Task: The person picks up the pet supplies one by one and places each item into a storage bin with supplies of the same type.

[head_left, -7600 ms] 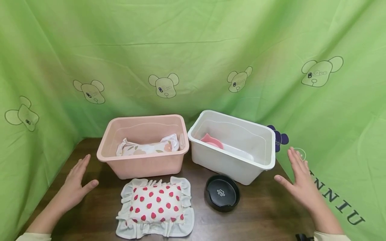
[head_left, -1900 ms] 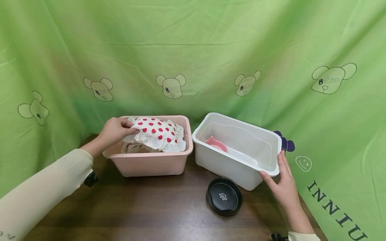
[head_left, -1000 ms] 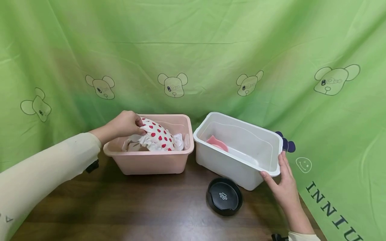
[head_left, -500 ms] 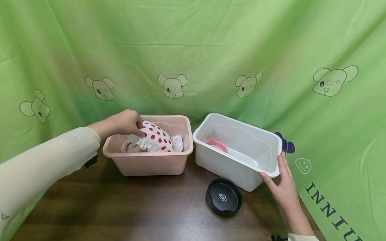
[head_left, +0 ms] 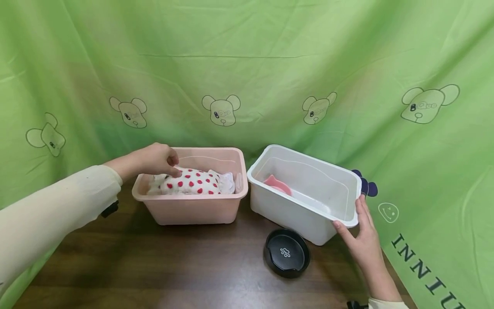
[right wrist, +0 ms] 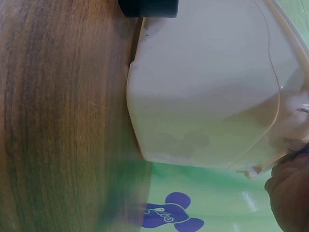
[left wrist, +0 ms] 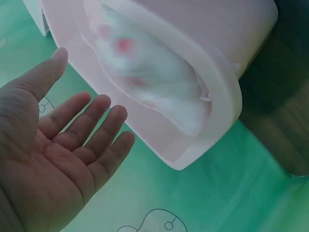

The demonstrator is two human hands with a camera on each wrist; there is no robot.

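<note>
In the head view, my left hand (head_left: pixel 158 161) hovers over the left side of the pink bin (head_left: pixel 191 212), holding nothing. Just below its fingertips, the frilled strawberry-print pillow (head_left: pixel 193 182) lies inside that bin, over a second pale pillow (head_left: pixel 227 182) that shows only at the right end. The left wrist view has the left hand (left wrist: pixel 67 154) palm up to the camera with fingers loosely bent and apart from the blurred pillow (left wrist: pixel 145 72). My right hand (head_left: pixel 362 240) rests against the near right corner of the white bin (head_left: pixel 289 210), thumb on the front rim and fingers along the side.
A pink cat-eared dish (head_left: pixel 278 184) lies inside the white bin. In front of that bin, a round black pet bowl (head_left: pixel 287 253) with a paw print stands on the brown wooden table (head_left: pixel 185 266). Green curtain (head_left: pixel 247 56) encloses the back and sides.
The strawberry pillow went from the table into the pink bin. My left hand has just let go of it, and it has dropped flatter. The right hand stays at the white bin.
</note>
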